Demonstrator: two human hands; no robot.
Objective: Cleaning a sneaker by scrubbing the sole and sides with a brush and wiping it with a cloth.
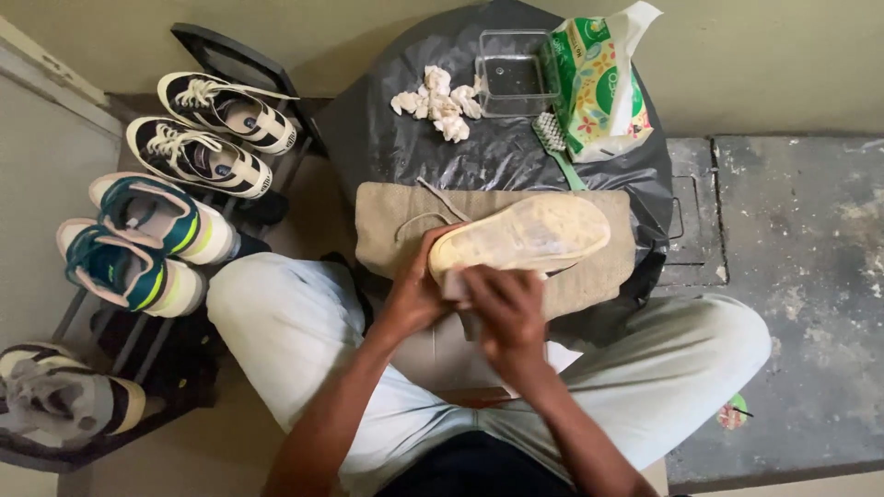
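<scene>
My left hand [416, 287] grips the heel end of a pale shoe [534, 232] turned sole up over a beige cloth [589, 276]. My right hand [505, 308] presses a small white wad against the near edge of the sole. The wad is mostly hidden under my fingers. The cloth lies on a round table covered in dark plastic [387, 129]. A loose lace [433, 207] trails across the cloth beside the shoe.
On the table are crumpled white tissues [438, 99], a clear plastic box [511, 74], a green-handled brush [555, 145] and a green tissue pack [599, 83]. A shoe rack [129, 340] at left holds several sneakers [198, 156]. My knees flank the table.
</scene>
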